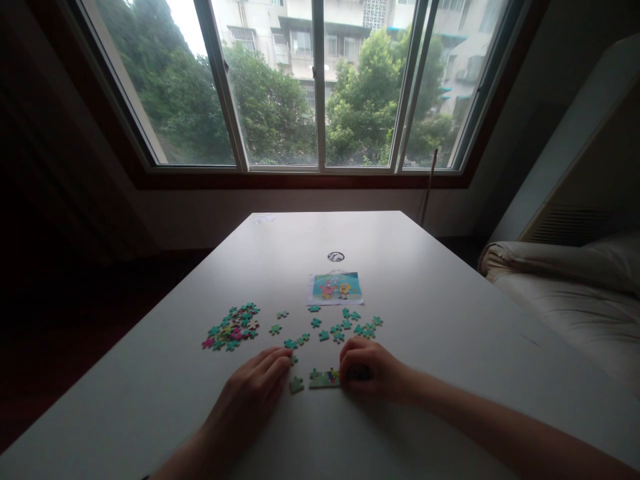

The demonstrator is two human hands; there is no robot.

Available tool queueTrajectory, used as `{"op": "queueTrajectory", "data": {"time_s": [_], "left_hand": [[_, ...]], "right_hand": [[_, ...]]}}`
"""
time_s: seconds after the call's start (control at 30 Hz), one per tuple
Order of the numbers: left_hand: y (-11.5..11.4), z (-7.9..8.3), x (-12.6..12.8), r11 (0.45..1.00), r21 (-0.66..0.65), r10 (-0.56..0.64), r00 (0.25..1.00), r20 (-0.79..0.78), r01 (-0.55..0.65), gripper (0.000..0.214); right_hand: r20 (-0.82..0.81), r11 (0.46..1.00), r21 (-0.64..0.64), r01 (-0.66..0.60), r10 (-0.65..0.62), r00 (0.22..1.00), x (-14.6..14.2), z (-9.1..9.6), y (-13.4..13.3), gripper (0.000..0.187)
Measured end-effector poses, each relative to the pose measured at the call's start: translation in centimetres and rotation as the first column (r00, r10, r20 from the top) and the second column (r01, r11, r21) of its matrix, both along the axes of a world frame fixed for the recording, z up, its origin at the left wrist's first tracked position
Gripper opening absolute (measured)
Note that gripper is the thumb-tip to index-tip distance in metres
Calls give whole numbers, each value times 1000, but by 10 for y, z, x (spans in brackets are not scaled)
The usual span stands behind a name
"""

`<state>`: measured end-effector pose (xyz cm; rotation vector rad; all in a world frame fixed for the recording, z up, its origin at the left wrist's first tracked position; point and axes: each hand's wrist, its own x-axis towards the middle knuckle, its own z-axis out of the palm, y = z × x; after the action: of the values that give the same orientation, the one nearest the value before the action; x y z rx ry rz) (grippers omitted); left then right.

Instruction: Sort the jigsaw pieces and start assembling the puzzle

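Note:
My right hand (373, 368) is curled, its fingers closed over the right end of a short strip of joined puzzle pieces (320, 380); that end is hidden under the fingers. The strip is green with a small yellow and purple patch. To the strip's left lies a loose green corner-like piece (297, 385). My left hand (257, 380) rests on the table, fingers stretched together, with the tips at a small puzzle piece (294, 361). Another teal piece (291, 344) sits just beyond those fingertips.
A heap of mixed puzzle pieces (235, 328) lies at the left. Several loose teal pieces (345, 325) are scattered beyond my hands. Behind them is a cartoon picture sheet (336, 288), then a round hole-like disc (336, 257) in the white table (430, 293). A sofa (565, 287) stands right.

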<state>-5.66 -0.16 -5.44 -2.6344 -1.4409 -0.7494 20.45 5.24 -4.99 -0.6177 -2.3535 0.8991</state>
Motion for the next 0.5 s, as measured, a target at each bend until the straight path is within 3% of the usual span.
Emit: {"op": "queueTrajectory", "data": {"time_s": [0.3,0.5], "left_hand": [[3,-7,-4,978,-183,148,960,238,-105,9],[6,-8,-4,953,-273,202,945,258,-130,5]], "right_hand": [[-15,1000,1,-2,2,1000,0,-3,1,8],[-8,1000,-1,0,0,1000,0,-2,0,8]]}}
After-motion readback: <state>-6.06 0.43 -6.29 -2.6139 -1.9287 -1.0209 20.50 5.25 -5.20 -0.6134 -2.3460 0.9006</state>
